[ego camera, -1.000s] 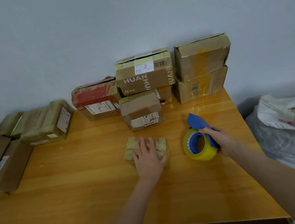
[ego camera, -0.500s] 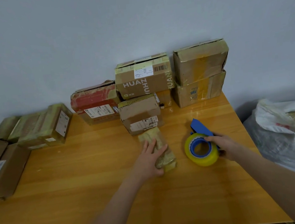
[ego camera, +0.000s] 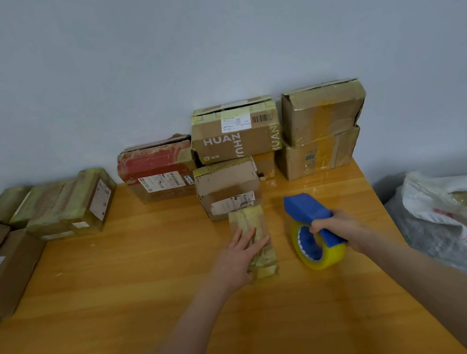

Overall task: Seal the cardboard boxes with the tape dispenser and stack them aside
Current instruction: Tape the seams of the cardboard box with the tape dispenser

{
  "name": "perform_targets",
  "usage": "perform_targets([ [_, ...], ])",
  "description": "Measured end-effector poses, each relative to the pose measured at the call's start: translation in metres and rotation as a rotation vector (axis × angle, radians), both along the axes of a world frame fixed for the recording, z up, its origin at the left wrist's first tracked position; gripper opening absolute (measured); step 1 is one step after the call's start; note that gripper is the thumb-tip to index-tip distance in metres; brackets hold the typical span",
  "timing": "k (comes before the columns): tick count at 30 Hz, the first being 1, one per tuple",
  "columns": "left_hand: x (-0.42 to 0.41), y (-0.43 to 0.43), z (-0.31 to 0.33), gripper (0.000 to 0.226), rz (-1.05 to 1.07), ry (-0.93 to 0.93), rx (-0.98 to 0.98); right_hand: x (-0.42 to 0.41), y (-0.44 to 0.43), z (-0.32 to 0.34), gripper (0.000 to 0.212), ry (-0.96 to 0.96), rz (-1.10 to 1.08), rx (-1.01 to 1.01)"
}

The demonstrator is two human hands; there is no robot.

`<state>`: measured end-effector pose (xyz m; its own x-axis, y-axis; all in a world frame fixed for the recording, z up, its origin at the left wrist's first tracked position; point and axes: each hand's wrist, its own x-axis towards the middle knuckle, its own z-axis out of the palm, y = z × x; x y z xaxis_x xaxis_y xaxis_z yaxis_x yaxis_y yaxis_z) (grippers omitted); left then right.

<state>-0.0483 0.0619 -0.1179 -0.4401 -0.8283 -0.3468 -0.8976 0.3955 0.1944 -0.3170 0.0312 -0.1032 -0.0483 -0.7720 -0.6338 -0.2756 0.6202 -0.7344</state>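
A small tape-wrapped cardboard box (ego camera: 251, 224) lies lengthwise on the wooden table (ego camera: 121, 279), its far end close to a larger box. My left hand (ego camera: 240, 256) rests flat on its near half with straight fingers. Just to the right, my right hand (ego camera: 341, 226) grips the blue handle of the tape dispenser (ego camera: 308, 213), whose yellow tape roll (ego camera: 316, 247) stands on the table. Dispenser and small box are apart.
Against the wall stand several boxes: a red one (ego camera: 156, 168), a HUAN box (ego camera: 235, 131) on others, a labelled box (ego camera: 227, 187), two stacked at right (ego camera: 323, 130). Taped boxes (ego camera: 62, 209) and brown cartons (ego camera: 3, 272) lie at left. A white bag (ego camera: 451, 214) sits beyond the right edge.
The small box has been turned from crosswise to lengthwise under my left hand. My right hand has lifted and tilted the dispenser, its blue body now pointing away.
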Motion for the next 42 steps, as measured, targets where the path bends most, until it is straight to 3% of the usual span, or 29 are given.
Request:
perform_targets([
  [4, 0.003, -0.003, 0.001, 0.095, -0.028, 0.002, -0.014, -0.018, 0.007, 0.027, 0.062, 0.039, 0.069, -0.133],
  [8, 0.006, -0.012, 0.014, 0.094, -0.054, 0.010, 0.053, -0.028, 0.013, 0.051, 0.066, -0.059, 0.147, -0.206],
  [10, 0.000, -0.014, 0.027, 0.086, 0.085, 0.256, 0.085, -0.028, 0.017, 0.062, 0.068, -0.081, 0.205, -0.247],
  [14, -0.016, -0.013, 0.063, 0.044, 0.591, 1.025, 0.174, -0.021, 0.024, 0.081, 0.073, -0.078, 0.303, -0.332],
  [18, -0.023, -0.011, 0.088, 0.046, 0.812, 1.327, 0.441, -0.010, 0.031, 0.092, 0.077, -0.081, 0.417, -0.365],
  [21, -0.026, -0.008, 0.096, 0.046, 0.841, 1.325, 0.510, 0.000, 0.033, 0.096, 0.080, -0.078, 0.475, -0.364],
  [29, -0.017, 0.002, 0.089, 0.015, 0.868, 1.312, 0.484, 0.012, 0.034, 0.093, 0.075, -0.033, 0.570, -0.331],
  [36, -0.007, 0.004, 0.085, 0.033, 0.996, 1.354, 0.573, 0.013, 0.029, 0.092, 0.070, -0.015, 0.584, -0.330],
  [39, -0.005, 0.005, 0.083, 0.035, 0.959, 1.211, 0.483, 0.014, 0.026, 0.094, 0.066, 0.067, 0.650, -0.345],
  [42, -0.007, 0.005, 0.078, 0.017, 0.978, 1.128, 0.383, 0.020, 0.025, 0.095, 0.070, 0.149, 0.725, -0.349],
])
